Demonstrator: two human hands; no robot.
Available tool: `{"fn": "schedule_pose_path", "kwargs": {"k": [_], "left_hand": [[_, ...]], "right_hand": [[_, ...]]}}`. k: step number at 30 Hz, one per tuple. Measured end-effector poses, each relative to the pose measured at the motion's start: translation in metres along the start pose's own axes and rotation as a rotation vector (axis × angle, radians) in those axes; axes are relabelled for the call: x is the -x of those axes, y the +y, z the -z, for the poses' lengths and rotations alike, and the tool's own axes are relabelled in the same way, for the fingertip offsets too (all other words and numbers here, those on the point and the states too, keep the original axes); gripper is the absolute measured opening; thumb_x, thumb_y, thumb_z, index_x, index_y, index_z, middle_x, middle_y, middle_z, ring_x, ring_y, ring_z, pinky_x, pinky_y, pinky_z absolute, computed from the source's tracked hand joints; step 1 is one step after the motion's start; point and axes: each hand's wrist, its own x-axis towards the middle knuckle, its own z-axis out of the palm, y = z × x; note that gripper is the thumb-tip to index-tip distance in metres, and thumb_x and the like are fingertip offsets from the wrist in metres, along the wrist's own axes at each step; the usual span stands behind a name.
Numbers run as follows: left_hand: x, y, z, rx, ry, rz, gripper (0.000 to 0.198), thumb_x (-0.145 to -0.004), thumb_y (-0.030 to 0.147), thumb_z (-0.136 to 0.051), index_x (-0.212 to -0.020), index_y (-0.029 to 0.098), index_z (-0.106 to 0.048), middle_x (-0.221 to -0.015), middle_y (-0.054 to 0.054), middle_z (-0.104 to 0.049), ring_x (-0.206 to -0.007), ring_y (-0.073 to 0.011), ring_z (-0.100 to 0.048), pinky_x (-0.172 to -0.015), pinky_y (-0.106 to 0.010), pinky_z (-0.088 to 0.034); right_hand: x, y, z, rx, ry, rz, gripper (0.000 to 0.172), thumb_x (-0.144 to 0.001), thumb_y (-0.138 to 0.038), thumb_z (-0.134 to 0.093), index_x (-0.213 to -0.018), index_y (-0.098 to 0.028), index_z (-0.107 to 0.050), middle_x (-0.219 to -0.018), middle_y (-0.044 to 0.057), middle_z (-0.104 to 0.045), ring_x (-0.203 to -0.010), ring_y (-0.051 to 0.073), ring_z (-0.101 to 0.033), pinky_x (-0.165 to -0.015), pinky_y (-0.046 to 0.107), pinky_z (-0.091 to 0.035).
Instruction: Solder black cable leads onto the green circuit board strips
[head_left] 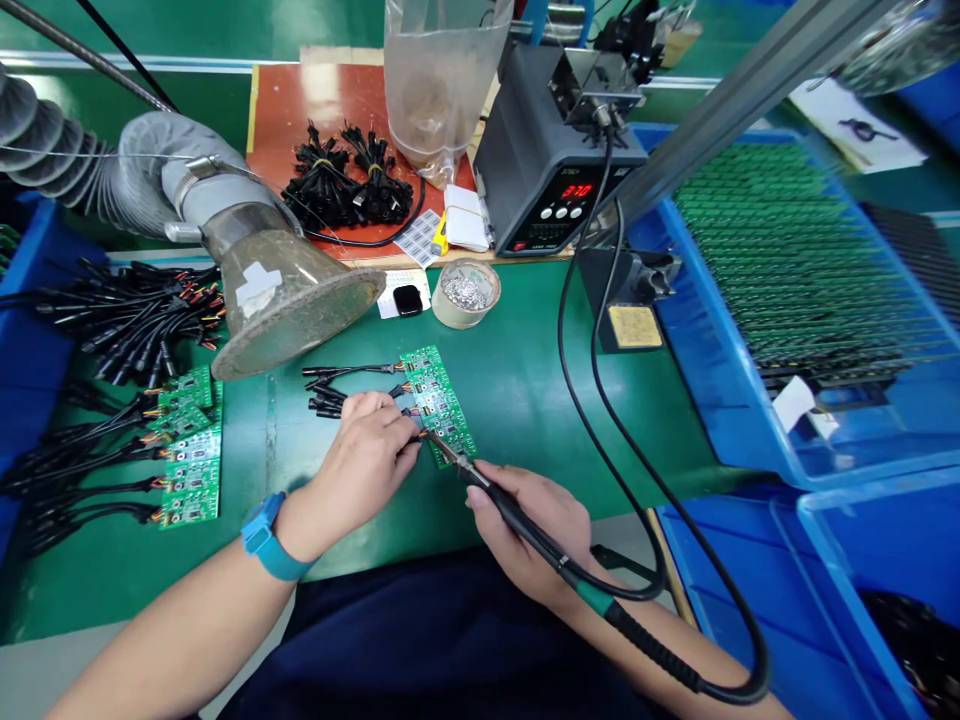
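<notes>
My right hand (551,530) is wrapped round the soldering iron (525,522), holding it like a pen. Its tip points up and left, at the left edge of a green circuit board panel (435,385). Close to that tip, my left hand (367,445) has its fingers pinched on a black cable whose coloured wires meet the board. The fingers partly cover the cable. Other short black cables (341,373) stick out leftward from the same panel, past the left hand. A blue watch band (276,553) is on my left wrist.
Wired boards (193,480) and piled black cables (142,320) lie left, by the fume extractor hood (300,290). Behind are a solder tub (466,300) and the soldering station (559,170) reading 370. An iron stand (630,295) and blue bins (862,460) are right; the iron's cord loops nearby.
</notes>
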Motion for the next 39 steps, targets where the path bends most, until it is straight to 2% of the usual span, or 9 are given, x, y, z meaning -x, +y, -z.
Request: {"fn": "schedule_pose_path", "kwargs": {"k": [14, 20, 26, 39], "left_hand": [[-0.0003, 0.002, -0.0004, -0.013, -0.012, 0.019, 0.011, -0.094, 0.016, -0.063, -0.085, 0.018, -0.068, -0.078, -0.005, -0.064, -0.092, -0.0265, -0.054, -0.084, -0.044, -0.036], [0.0, 0.0014, -0.0017, -0.006, -0.006, 0.017, 0.01, -0.094, 0.016, -0.064, -0.085, 0.017, -0.069, -0.079, -0.005, -0.065, -0.092, -0.0262, -0.053, -0.085, -0.044, -0.035], [-0.0005, 0.0016, -0.0021, -0.005, 0.004, 0.017, 0.011, -0.094, 0.017, -0.065, -0.084, 0.017, -0.07, -0.078, -0.005, -0.065, -0.091, -0.0257, -0.054, -0.083, -0.043, -0.035], [-0.0012, 0.004, -0.003, -0.009, 0.033, -0.004, 0.013, -0.093, 0.014, -0.068, -0.081, 0.017, -0.074, -0.077, -0.005, -0.066, -0.09, -0.0261, -0.055, -0.083, -0.044, -0.035]], "right_hand": [[0.0035, 0.0014, 0.0024, 0.014, -0.044, -0.011, 0.018, -0.095, -0.018, -0.066, -0.113, -0.018, -0.067, -0.086, 0.005, -0.078, -0.077, 0.021, -0.078, -0.074, 0.03, -0.067], [0.0012, -0.0005, 0.0034, -0.002, -0.009, -0.007, 0.015, -0.095, -0.018, -0.065, -0.109, -0.017, -0.069, -0.083, 0.004, -0.078, -0.073, 0.019, -0.078, -0.069, 0.028, -0.066], [-0.0018, -0.0022, 0.0086, 0.04, -0.018, -0.043, 0.016, -0.095, -0.02, -0.064, -0.111, -0.019, -0.069, -0.079, 0.003, -0.079, -0.075, 0.02, -0.078, -0.071, 0.028, -0.067], [-0.0033, 0.0002, 0.0016, 0.005, -0.008, 0.018, 0.013, -0.094, -0.015, -0.065, -0.107, -0.013, -0.069, -0.082, 0.007, -0.078, -0.073, 0.019, -0.077, -0.072, 0.027, -0.065]]}}
